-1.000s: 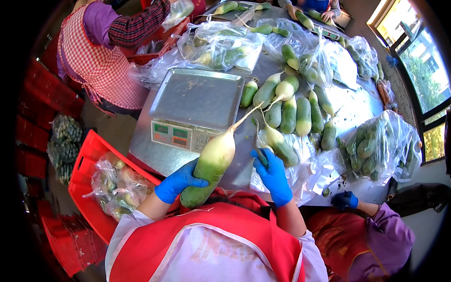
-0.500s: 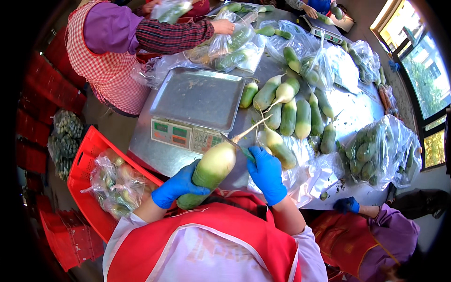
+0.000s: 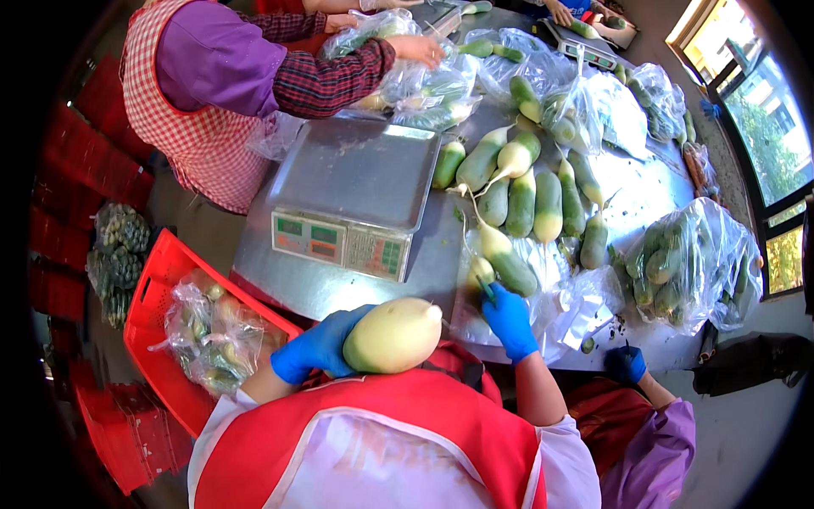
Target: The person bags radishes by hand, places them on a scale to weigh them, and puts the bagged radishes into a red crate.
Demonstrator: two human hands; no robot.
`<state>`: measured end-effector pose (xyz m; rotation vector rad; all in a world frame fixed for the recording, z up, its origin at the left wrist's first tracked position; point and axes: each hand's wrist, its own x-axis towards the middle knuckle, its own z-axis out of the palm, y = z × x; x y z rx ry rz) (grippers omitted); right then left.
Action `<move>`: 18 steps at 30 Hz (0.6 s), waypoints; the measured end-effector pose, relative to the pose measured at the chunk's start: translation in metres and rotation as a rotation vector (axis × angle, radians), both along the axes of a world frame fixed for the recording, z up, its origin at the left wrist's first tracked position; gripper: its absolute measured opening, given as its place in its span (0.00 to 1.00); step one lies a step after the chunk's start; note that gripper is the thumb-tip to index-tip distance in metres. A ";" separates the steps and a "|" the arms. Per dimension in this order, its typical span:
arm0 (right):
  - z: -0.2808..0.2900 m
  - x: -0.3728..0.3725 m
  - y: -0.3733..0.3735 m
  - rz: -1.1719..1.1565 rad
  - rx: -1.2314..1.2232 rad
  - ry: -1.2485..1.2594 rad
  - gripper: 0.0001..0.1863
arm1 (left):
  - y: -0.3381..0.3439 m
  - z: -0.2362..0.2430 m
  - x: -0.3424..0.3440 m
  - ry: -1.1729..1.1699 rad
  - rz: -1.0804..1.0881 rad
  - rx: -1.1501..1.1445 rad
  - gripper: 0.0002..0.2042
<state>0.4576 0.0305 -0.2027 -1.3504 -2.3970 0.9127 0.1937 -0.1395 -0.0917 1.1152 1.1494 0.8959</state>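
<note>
My left hand (image 3: 320, 349), in a blue glove, is wrapped round a large pale-and-green radish (image 3: 394, 338) held close to my apron. The radish's bare, blunt tip points right, with no long root on it. My right hand (image 3: 511, 324), also blue-gloved, grips a small knife (image 3: 487, 288) by the table's front edge; most of the knife is hidden by my fingers. Just beyond the knife lie a pale radish end (image 3: 479, 271) and a long green-and-white radish (image 3: 509, 261). Several more green radishes (image 3: 522, 208) lie grouped farther back.
A metal-topped weighing scale (image 3: 352, 174) stands ahead on the left. A red crate (image 3: 151, 310) with bagged radishes is at my left. Bagged radishes (image 3: 691, 263) sit at the right. A co-worker in a checked apron (image 3: 191, 119) reaches over bags; another's gloved hand (image 3: 626, 365) is at right.
The radish's long root is off, and its tip has swung down and to the right. My right hand has moved right, away from it, with the knife. The co-worker's arm at upper left shifted right.
</note>
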 end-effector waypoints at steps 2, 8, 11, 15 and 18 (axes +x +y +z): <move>-0.003 -0.005 0.000 -0.069 -0.131 0.180 0.12 | 0.000 0.000 0.001 0.059 0.000 0.001 0.42; 0.008 -0.059 0.004 -0.135 -0.665 0.625 0.22 | 0.000 0.001 -0.004 0.073 -0.005 0.026 0.43; 0.003 -0.083 0.004 -0.200 -0.686 0.862 0.27 | -0.001 -0.006 -0.010 0.068 -0.001 0.036 0.44; -0.008 -0.089 0.006 0.066 -0.058 0.513 0.27 | 0.000 -0.008 -0.012 -0.154 0.124 -0.055 0.44; 0.011 -0.090 -0.020 0.120 -0.753 0.828 0.25 | 0.006 -0.029 -0.016 -0.149 0.315 -0.127 0.44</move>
